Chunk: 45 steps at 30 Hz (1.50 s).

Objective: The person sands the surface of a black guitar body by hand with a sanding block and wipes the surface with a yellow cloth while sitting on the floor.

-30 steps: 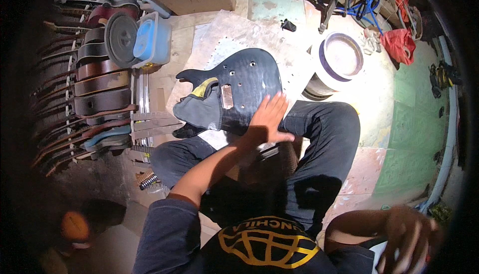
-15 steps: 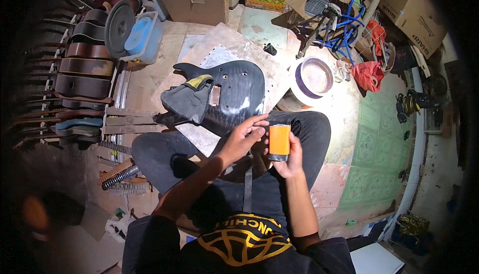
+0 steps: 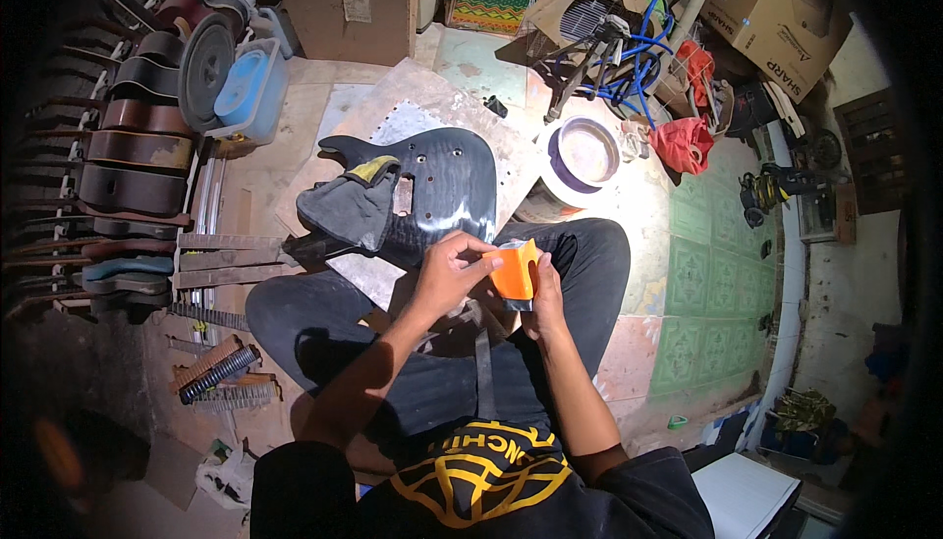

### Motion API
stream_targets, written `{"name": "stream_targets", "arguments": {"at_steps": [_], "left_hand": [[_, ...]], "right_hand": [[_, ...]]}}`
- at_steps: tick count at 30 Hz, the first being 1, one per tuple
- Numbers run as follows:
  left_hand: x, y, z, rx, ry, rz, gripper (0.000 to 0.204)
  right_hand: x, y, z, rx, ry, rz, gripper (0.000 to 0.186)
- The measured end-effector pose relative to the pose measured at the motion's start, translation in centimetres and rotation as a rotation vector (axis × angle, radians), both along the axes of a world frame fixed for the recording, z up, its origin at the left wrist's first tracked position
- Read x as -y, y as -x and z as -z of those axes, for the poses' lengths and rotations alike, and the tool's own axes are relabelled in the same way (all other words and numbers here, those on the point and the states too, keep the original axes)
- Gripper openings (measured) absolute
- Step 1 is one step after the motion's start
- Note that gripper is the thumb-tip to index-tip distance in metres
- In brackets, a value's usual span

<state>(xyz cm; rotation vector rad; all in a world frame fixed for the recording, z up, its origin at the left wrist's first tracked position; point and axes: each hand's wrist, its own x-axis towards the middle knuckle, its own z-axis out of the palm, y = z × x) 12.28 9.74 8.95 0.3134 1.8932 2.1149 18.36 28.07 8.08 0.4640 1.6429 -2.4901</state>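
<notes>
My right hand (image 3: 546,301) is closed around a small dark block (image 3: 518,305), holding it above my lap. A bright orange sheet (image 3: 513,276), like sandpaper, lies over the block, and its upper right corner stands up. At the sheet's left edge, my left hand (image 3: 450,274) pinches it between thumb and fingers. Just beyond my hands, a black electric guitar body (image 3: 462,171) with several holes lies on the floor. A dark grey cloth (image 3: 344,210) with a yellow patch is draped over its left part.
Under the guitar body lies a pale board (image 3: 413,82). A round white tub (image 3: 589,151) stands to its right. Several guitar bodies (image 3: 138,151) are racked at left, near a clear plastic bin (image 3: 267,97). Brushes (image 3: 221,372) lie by my left knee. Cardboard boxes (image 3: 776,9) stand far right.
My left hand has taken hold of the orange sheet's left side. The sheet, flat on the block before, now has a raised corner. The whole view has shifted slightly.
</notes>
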Motion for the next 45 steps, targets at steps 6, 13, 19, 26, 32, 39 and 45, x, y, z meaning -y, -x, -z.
{"name": "stream_targets", "arguments": {"at_steps": [6, 13, 19, 26, 32, 39, 45], "left_hand": [[1.1, 0.7, 0.2, 0.072, -0.042, 0.08, 0.017], [1.3, 0.9, -1.1, 0.005, 0.083, 0.141, 0.027], [1.9, 1.5, -1.1, -0.014, 0.164, 0.22, 0.029], [1.9, 1.6, -0.8, 0.034, 0.079, 0.169, 0.028], [1.8, 2.0, -0.1, 0.155, -0.159, 0.144, 0.028], [1.3, 1.2, 1.0, 0.153, -0.015, -0.063, 0.017], [-0.5, -0.6, 0.0, 0.163, -0.096, -0.071, 0.038]], "right_hand": [[0.9, 0.6, -1.1, -0.025, -0.069, 0.058, 0.063], [-0.1, 0.6, -1.4, 0.116, 0.163, -0.035, 0.081], [-0.9, -0.3, -0.9, 0.173, 0.5, -0.071, 0.083], [0.0, -0.1, -0.8, 0.123, 0.635, -0.029, 0.07], [0.4, 0.5, -1.2, 0.124, 0.748, -0.048, 0.061], [0.8, 1.1, -1.4, 0.037, 0.488, -0.074, 0.066], [1.5, 1.6, -0.4, -0.154, -0.171, 0.027, 0.076]]}}
